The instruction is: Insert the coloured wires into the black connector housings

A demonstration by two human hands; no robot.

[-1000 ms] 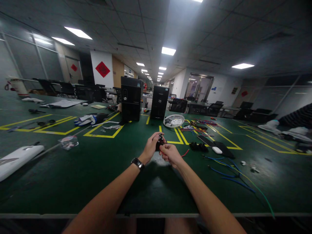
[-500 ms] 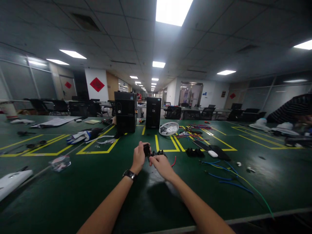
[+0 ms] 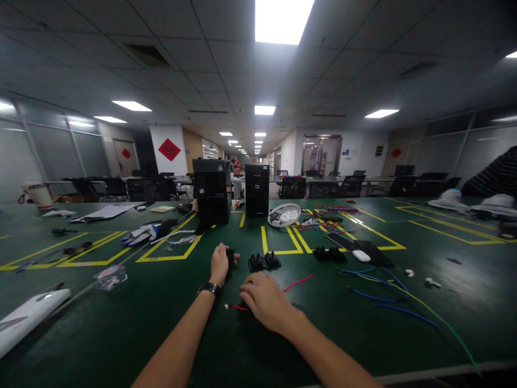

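My left hand [image 3: 220, 267] is closed around a small black part [image 3: 230, 257], partly hidden by the fingers, a little above the table. My right hand [image 3: 269, 302] is palm down over a red wire [image 3: 299, 282], its fingers stretched out and slightly bent. One end of that wire carries a brass-coloured terminal [image 3: 226, 306] and pokes out left of the fingertips; the other end emerges on the right. The stretch beneath the palm is hidden. Just beyond the right hand, two black plastic modules [image 3: 264, 261] sit side by side.
Two black computer cases [image 3: 257, 189] stand at the back, near a white fan grille [image 3: 285, 214]. More black modules [image 3: 329, 254], a white earbud case [image 3: 361, 255] and blue wires [image 3: 367, 293] lie to the right. A plastic bag [image 3: 110, 277] and a white panel [image 3: 32, 318] are left.
My hands have come apart: the left moved left with the black part, the right dropped nearer me. The red wire now shows at both sides of the right hand. The view shifted slightly.
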